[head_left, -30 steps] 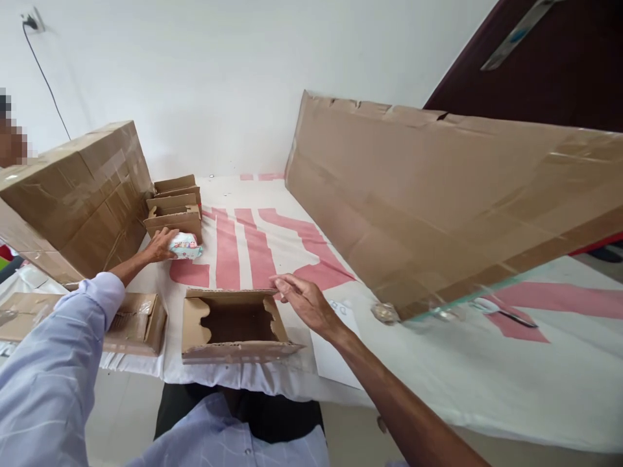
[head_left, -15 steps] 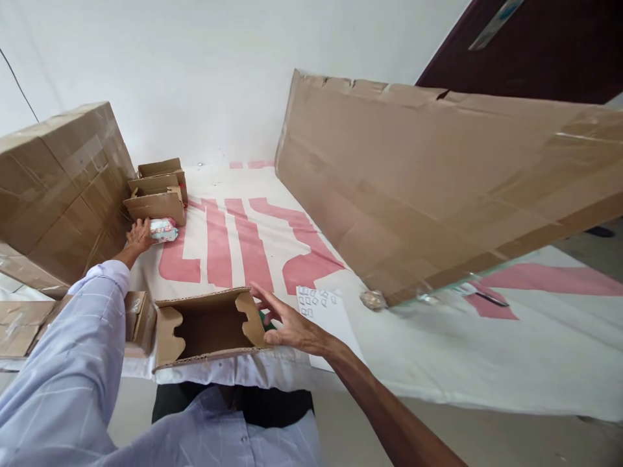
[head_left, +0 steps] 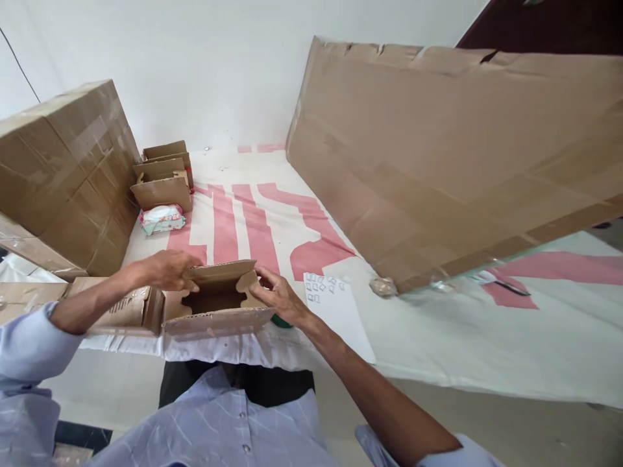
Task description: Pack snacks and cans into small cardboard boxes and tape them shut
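Note:
An open cardboard box (head_left: 219,321) stands at the table's front edge, its top facing up and its notched side flaps showing. My left hand (head_left: 172,269) is bent over the box's rear left corner, fingers curled at the edge. At the opposite end, my right hand (head_left: 280,295) grips the right flap between thumb and fingers. Something green (head_left: 281,321) shows partly beneath my right hand; its kind is hidden. A soft pack of wipes (head_left: 162,219) lies farther back on the left, apart from both hands.
Small open boxes (head_left: 163,191) stand behind the wipes, beside a large taped carton (head_left: 73,175). A closed carton (head_left: 119,308) adjoins the box's left side. Right of it lies a marked paper sheet (head_left: 335,318). A big cardboard panel (head_left: 448,162) leans across the right, near a pen-like object (head_left: 511,287).
My left hand has left the pack of wipes and come back to the box's left end. The box has tipped, showing more of its front. My right hand stays at the right flap.

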A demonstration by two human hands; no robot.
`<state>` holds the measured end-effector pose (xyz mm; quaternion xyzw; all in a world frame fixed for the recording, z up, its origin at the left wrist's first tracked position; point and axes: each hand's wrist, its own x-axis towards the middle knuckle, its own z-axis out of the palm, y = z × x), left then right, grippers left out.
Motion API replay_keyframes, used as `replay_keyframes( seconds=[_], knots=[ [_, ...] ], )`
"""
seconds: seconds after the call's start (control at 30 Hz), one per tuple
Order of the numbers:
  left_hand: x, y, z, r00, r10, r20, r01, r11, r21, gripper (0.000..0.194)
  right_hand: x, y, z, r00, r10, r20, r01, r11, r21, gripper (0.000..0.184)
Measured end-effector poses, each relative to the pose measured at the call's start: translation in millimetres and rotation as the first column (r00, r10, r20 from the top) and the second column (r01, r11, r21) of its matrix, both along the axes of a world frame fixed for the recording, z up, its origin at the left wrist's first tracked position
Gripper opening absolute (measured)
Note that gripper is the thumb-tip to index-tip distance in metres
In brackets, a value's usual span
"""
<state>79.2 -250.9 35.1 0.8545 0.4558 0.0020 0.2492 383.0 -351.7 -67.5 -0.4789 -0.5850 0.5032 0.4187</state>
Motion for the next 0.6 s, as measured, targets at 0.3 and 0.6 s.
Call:
replay_keyframes(
  seconds=[0.3,0.6],
  knots=[
    [-16.3,74.7,34.0,0.951,0.239,-0.196,-0.175,0.94,0.294,0.014,-16.7,28.7,-2.6,0.993,-0.098,-0.071,0.102,0.993,0.054,0.069],
    [-38.5,94.4,72.5,0.925,0.356,-0.131,-0.229,0.799,0.556,0.042,-0.7,-4.1,-20.8,0.982,-0.087,0.169,0.056,0.982,0.181,0.046]
  ],
)
